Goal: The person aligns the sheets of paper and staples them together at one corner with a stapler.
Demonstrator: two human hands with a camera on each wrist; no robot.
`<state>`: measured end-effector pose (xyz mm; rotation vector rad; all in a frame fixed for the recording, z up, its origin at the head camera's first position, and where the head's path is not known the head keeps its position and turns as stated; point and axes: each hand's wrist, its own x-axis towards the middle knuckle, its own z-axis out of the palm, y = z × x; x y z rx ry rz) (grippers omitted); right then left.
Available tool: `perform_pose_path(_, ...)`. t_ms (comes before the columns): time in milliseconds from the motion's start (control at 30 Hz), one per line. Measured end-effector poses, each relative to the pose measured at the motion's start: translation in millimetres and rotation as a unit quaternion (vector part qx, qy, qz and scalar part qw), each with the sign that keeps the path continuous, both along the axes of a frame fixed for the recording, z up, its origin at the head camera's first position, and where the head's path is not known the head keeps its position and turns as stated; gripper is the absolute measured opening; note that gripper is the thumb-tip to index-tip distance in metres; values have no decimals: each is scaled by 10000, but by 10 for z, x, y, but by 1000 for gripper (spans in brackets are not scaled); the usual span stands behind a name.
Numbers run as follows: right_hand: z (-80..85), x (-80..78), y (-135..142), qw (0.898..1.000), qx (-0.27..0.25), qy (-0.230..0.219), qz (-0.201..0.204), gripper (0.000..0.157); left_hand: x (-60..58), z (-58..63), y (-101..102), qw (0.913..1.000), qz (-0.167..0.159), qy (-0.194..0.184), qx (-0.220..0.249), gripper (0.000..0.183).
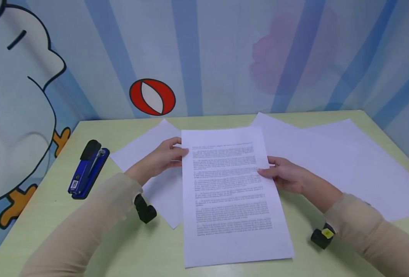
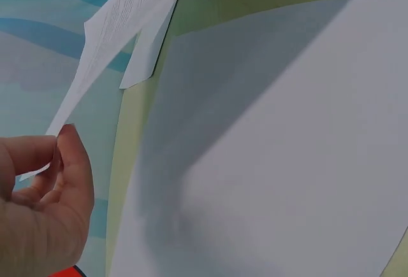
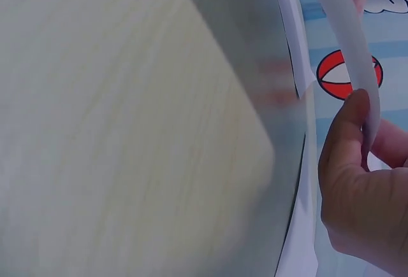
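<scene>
A printed sheet of paper [image 1: 230, 192], covered in lines of small text, is held up above the table between both hands. My left hand [image 1: 164, 156] pinches its left edge near the top, thumb on the printed face. Lower on the right edge, my right hand [image 1: 285, 175] pinches it the same way. The left wrist view shows the left thumb and fingers [image 2: 76, 169] meeting on the paper's edge. In the right wrist view the sheet [image 3: 347, 35] is seen nearly edge-on in the right hand's pinch. Whether it is one sheet or several, I cannot tell.
A blue and black stapler [image 1: 89, 169] lies at the left of the table [image 1: 128, 246]. One white sheet [image 1: 163, 192] lies partly under the left hand. More white paper [image 1: 346, 165] overlaps at the right. A patterned wall [image 1: 222, 57] rises behind the table.
</scene>
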<state>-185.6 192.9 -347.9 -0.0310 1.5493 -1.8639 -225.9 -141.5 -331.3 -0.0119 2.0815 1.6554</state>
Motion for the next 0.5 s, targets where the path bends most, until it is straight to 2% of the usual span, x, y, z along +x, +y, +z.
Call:
perform_pose_path(133, 2, 2, 34, 9999, 71, -73, -23, 29, 7, -44, 16, 10000, -65, 26, 32, 27)
perform_pose_path(333, 50, -38, 114, 9999, 25, -31, -115, 28, 63, -59, 39, 9989, -457, 40, 122, 23)
perform_pose_path(500, 94, -88, 157, 9991, 187, 51, -371, 25, 117, -96, 86, 9975, -694, -74, 76, 19)
